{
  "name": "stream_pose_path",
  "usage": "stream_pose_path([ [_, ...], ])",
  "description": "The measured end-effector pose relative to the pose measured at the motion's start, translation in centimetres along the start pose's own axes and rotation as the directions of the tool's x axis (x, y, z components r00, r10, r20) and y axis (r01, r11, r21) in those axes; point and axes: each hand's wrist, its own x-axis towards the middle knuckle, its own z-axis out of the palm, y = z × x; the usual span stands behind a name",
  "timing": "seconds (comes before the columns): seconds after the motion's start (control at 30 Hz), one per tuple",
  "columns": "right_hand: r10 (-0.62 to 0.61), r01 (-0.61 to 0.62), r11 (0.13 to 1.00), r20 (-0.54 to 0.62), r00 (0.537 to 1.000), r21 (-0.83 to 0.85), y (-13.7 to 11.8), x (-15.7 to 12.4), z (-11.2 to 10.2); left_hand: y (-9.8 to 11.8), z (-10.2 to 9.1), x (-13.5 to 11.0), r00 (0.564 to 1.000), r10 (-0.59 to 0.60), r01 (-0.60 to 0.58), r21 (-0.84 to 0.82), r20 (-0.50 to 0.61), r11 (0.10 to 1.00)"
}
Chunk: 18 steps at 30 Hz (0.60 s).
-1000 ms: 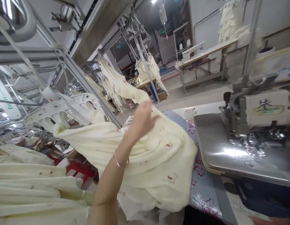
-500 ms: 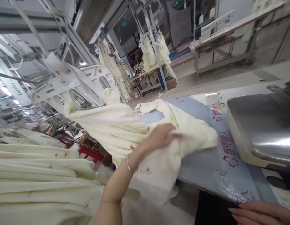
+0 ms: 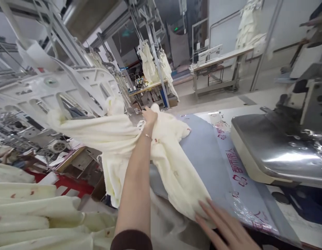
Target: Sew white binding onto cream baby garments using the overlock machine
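A cream fleece garment with small red marks (image 3: 181, 173) lies across the table edge, one long tube of it stretched toward me. My left hand (image 3: 149, 115) reaches out to its far end, fingers curled on the bunched cloth there. At the near end of that tube, my right hand (image 3: 225, 225) lies on or just over the cloth, fingers stretched and apart, slightly blurred. More of the cream cloth hangs to the left from a white plastic hanger frame (image 3: 50, 83).
Blue-grey sheeting with printed clear film (image 3: 233, 166) covers the table. A sewing machine with a shiny metal bed (image 3: 275, 146) stands on the right. More cream garments (image 3: 59, 215) hang at lower left. Behind are work tables (image 3: 223, 57) and hung clothes (image 3: 147, 62).
My left hand has moved away from me to the garment's far end. The cloth has been turned, with one tube now pointing at me. My right hand has come in over it.
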Motion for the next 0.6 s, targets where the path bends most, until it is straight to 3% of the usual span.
stream_pose_path([
  [0.1, 0.112, -0.113, 0.993, 0.035, 0.993, 0.018, -1.6, 2.5, 3.1, 0.1, -0.2, -4.7, 0.969, 0.072, -0.084, 0.040, 0.236, 0.996],
  [0.17, 0.149, -0.150, 0.988, 0.053, 0.987, 0.029, -1.3, 3.8, 5.1, 0.7, -1.4, -9.4, 0.903, 0.183, -0.197, -0.003, 0.389, 0.980],
  [0.23, 0.178, -0.182, 0.982, 0.069, 0.982, 0.047, 0.3, 4.9, 6.6, 1.4, -3.5, -14.6, 0.817, 0.289, -0.289, -0.080, 0.499, 0.954],
  [0.3, 0.207, -0.215, 0.974, 0.103, 0.973, 0.071, 2.6, 6.2, 7.5, 1.9, -5.4, -19.3, 0.781, 0.334, -0.315, -0.130, 0.527, 0.940],
  [0.37, 0.233, -0.246, 0.965, 0.134, 0.963, 0.092, 5.3, 7.7, 8.1, 1.8, -6.1, -22.7, 0.769, 0.331, -0.267, -0.196, 0.547, 0.944],
  [0.47, 0.268, -0.288, 0.950, 0.154, 0.951, 0.121, 8.8, 9.9, 8.3, 1.1, -4.1, -24.8, 0.715, 0.294, -0.224, -0.191, 0.634, 0.956],
  [0.53, 0.310, -0.330, 0.935, 0.155, 0.938, 0.132, 10.5, 10.7, 7.9, 0.7, -1.3, -24.5, 0.680, 0.278, -0.242, -0.151, 0.678, 0.959],
  [0.6, 0.354, -0.375, 0.916, 0.155, 0.922, 0.143, 11.6, 10.6, 6.9, 0.8, 1.5, -23.4, 0.679, 0.263, -0.244, -0.127, 0.685, 0.961],
])
